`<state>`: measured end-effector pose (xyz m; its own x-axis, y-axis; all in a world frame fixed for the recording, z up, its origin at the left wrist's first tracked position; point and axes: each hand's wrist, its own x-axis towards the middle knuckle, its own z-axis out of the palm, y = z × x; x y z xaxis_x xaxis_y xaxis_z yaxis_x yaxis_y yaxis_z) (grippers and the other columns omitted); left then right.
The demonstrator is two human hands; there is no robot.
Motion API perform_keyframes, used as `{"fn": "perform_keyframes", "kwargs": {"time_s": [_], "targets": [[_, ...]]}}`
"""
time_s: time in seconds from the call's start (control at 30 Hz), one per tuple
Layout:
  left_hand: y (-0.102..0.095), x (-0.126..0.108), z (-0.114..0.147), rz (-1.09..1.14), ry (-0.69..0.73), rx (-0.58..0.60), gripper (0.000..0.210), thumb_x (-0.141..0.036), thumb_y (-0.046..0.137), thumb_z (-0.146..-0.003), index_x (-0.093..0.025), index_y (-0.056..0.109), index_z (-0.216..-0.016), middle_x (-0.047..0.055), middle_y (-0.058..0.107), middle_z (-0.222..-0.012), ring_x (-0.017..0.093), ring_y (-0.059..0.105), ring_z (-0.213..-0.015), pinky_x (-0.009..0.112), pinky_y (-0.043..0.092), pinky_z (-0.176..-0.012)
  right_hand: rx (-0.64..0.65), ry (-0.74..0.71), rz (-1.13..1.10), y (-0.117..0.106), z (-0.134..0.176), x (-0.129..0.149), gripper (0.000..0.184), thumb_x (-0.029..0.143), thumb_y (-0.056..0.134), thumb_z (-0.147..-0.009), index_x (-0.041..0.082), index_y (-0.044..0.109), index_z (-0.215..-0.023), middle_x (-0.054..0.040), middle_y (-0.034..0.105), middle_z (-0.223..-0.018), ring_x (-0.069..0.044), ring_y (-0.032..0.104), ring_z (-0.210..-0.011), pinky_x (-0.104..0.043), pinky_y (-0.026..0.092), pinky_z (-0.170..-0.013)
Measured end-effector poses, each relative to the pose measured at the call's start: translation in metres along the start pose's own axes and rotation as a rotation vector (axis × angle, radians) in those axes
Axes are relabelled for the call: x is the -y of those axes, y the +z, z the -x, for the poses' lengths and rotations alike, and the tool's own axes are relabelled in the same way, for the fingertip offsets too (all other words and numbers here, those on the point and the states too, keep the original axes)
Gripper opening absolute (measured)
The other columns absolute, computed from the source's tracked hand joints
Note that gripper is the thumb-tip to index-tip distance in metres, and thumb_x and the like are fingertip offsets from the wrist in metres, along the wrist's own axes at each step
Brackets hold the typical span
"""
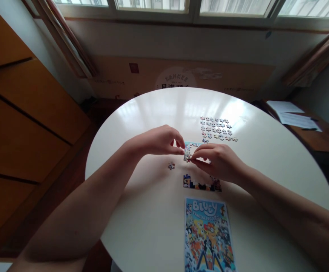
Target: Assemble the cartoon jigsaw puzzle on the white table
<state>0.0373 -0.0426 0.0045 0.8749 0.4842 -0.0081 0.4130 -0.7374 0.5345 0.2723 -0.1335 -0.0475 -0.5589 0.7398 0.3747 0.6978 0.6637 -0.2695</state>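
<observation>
My left hand (166, 140) is at the left edge of a partly joined jigsaw puzzle (187, 154), thumb and forefinger curved with a gap between them. From the other side, my right hand (219, 160) pinches at the puzzle's lower inner edge; its fingertips mostly cover the small puzzle piece there. Below my left hand lies a loose puzzle piece (171, 165). A second joined strip (201, 185), dark and blue, sits nearer to me, partly behind my right hand.
Several loose pieces lie in rows (217, 127) beyond my right hand. A colourful Bluey picture sheet (209, 234) rests near the front of the round white table (142, 226). Papers (297, 117) are on a brown surface at right. Wooden cabinet doors (25, 124) stand at left.
</observation>
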Motion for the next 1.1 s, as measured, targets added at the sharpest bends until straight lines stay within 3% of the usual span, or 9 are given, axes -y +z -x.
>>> {"fn": "perform_keyframes", "kwargs": {"time_s": [0.1,0.2,0.37,0.5,0.67,0.77,0.93,1.1], "targets": [[0.003,-0.002,-0.002,0.062,-0.002,0.062,0.026,-0.037,0.072,-0.085,-0.019,0.079,-0.102,0.007,0.077,-0.095,0.016,0.068,-0.079,0.026,0.049,-0.068,-0.085,0.005,0.009,0.006,-0.001,0.000,0.018,0.030,0.061,-0.096,0.024,0.078,-0.093,-0.0024,0.079,-0.094,-0.017,0.073,-0.080,-0.029,0.053,-0.069],[0.006,-0.005,-0.006,0.102,-0.026,0.092,0.018,-0.031,0.068,-0.087,-0.019,0.079,-0.095,0.005,0.077,-0.090,0.014,0.068,-0.078,0.025,0.048,-0.068,-0.165,-0.008,0.029,0.008,-0.003,0.002,0.016,0.027,0.062,-0.095,0.023,0.077,-0.092,-0.0034,0.079,-0.093,-0.018,0.073,-0.081,-0.030,0.054,-0.070],[-0.002,-0.001,-0.005,0.106,-0.260,0.135,0.021,-0.034,0.066,-0.086,-0.017,0.077,-0.091,0.005,0.076,-0.080,0.015,0.067,-0.070,0.025,0.045,-0.062,-0.212,-0.004,0.023,0.003,-0.003,0.003,0.016,0.026,0.062,-0.096,0.022,0.078,-0.093,-0.0042,0.079,-0.095,-0.019,0.073,-0.083,-0.031,0.056,-0.072],[-0.011,0.013,0.001,-0.032,-0.458,0.100,0.024,-0.038,0.067,-0.082,-0.019,0.078,-0.091,0.007,0.078,-0.090,0.018,0.067,-0.075,0.026,0.044,-0.063,-0.135,0.031,0.025,-0.004,-0.001,-0.002,0.018,0.026,0.061,-0.096,0.023,0.078,-0.092,-0.0035,0.079,-0.096,-0.018,0.073,-0.082,-0.031,0.055,-0.070],[-0.009,0.013,0.003,-0.141,-0.504,0.073,0.019,-0.035,0.068,-0.079,-0.020,0.077,-0.086,0.007,0.077,-0.091,0.019,0.065,-0.075,0.027,0.042,-0.062,0.023,0.005,0.028,-0.007,0.001,-0.006,0.018,0.026,0.060,-0.097,0.025,0.078,-0.097,-0.0028,0.079,-0.098,-0.019,0.072,-0.086,-0.032,0.054,-0.071],[-0.003,0.004,0.001,-0.211,-0.400,-0.021,0.019,-0.031,0.066,-0.082,-0.020,0.077,-0.092,0.007,0.076,-0.099,0.021,0.065,-0.082,0.029,0.044,-0.066,0.051,-0.015,0.027,-0.007,0.000,-0.005,0.018,0.026,0.060,-0.097,0.025,0.078,-0.097,-0.0022,0.079,-0.099,-0.019,0.071,-0.088,-0.032,0.054,-0.072],[0.012,-0.002,-0.007,-0.165,0.002,-0.102,0.016,-0.022,0.064,-0.089,-0.023,0.078,-0.095,0.004,0.075,-0.109,0.020,0.065,-0.100,0.031,0.048,-0.086,0.047,-0.015,0.047,-0.009,-0.001,-0.005,0.020,0.029,0.059,-0.098,0.025,0.078,-0.094,-0.0021,0.079,-0.097,-0.019,0.070,-0.084,-0.032,0.052,-0.069],[0.017,0.003,-0.009,-0.149,0.065,-0.099,0.012,-0.019,0.067,-0.089,-0.022,0.078,-0.091,0.005,0.075,-0.103,0.018,0.066,-0.094,0.031,0.050,-0.083,0.014,0.033,0.072,-0.007,0.001,-0.010,0.019,0.031,0.061,-0.098,0.026,0.078,-0.092,-0.0016,0.079,-0.097,-0.019,0.070,-0.085,-0.032,0.052,-0.069]]}}
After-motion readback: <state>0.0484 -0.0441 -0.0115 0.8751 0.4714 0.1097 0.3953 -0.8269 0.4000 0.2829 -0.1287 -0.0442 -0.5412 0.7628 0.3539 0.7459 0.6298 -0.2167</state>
